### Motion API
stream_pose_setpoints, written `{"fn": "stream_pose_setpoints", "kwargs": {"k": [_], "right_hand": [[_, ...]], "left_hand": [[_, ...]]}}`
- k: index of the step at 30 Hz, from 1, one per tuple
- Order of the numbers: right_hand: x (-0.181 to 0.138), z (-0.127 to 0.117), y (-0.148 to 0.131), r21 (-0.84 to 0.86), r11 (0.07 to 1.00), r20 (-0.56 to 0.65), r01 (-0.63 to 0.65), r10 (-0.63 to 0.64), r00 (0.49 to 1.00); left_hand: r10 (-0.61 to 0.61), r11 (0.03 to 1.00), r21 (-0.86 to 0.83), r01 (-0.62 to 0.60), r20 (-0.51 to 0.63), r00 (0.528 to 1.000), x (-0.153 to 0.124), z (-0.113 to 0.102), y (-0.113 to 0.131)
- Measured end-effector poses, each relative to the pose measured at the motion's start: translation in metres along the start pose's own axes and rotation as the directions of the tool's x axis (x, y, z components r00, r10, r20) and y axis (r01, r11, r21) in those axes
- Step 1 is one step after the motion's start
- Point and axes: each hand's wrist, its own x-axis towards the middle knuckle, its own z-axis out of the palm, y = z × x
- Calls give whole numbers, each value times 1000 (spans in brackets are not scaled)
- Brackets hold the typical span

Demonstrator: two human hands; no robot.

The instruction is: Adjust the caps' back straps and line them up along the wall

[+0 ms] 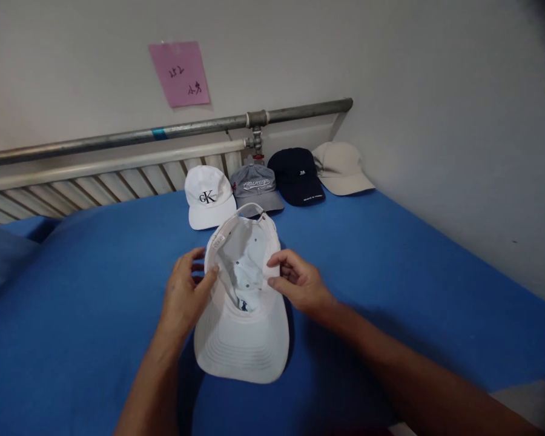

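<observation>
A white baseball cap (243, 345) is in front of me, its hollow inside turned up and its brim toward me. My left hand (188, 290) grips the cap's left edge, thumb on the inner band and fingers behind. On the opposite edge, my right hand (300, 281) pinches the rim between thumb and fingers. A small dark logo shows through the opening near the brim. Beyond it stand a white cap with black letters (209, 197), a grey cap with white script (257, 188), a black cap (297, 175) and a beige cap (343, 169), side by side.
A blue sheet (95, 284) covers the surface below. Along the back run a white radiator (118, 175) and a metal pipe (200, 128) with a valve. A pink paper with handwriting (180, 74) hangs on the wall; another wall (472, 151) bounds the right side.
</observation>
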Motion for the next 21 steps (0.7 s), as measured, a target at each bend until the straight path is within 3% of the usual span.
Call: {"fn": "stream_pose_setpoints", "kwargs": {"k": [4, 7, 9, 12, 14, 16, 19, 21], "right_hand": [[-9, 3, -13, 105, 993, 138, -47, 32, 990], [-11, 3, -18, 140, 987, 184, -79, 53, 982], [-8, 0, -16, 142, 988, 131, -68, 49, 990], [3, -7, -9, 117, 993, -58, 11, -4, 998], [8, -12, -6, 4, 995, -188, 100, -98, 977], [7, -15, -7, -184, 958, -216, 220, -257, 942], [1, -12, -14, -409, 793, 8, 451, -492, 871], [-3, -9, -16, -423, 700, 215, 576, -540, 814]], "left_hand": [[104, 994, -35, -106, -60, 993, 2, 0, -2], [31, 980, -195, -25, 25, 999, -1, -5, -2], [-49, 936, -343, 82, 103, 993, -3, -9, -1], [-123, 861, -467, 201, 191, 974, -7, -15, 1], [-133, 840, -481, 253, 270, 954, -10, -16, 4], [-111, 847, -448, 286, 377, 920, -13, -14, 10], [-14, 895, -368, 253, 542, 840, -19, -10, 20], [52, 917, -339, 212, 628, 777, -22, -8, 25]]}}
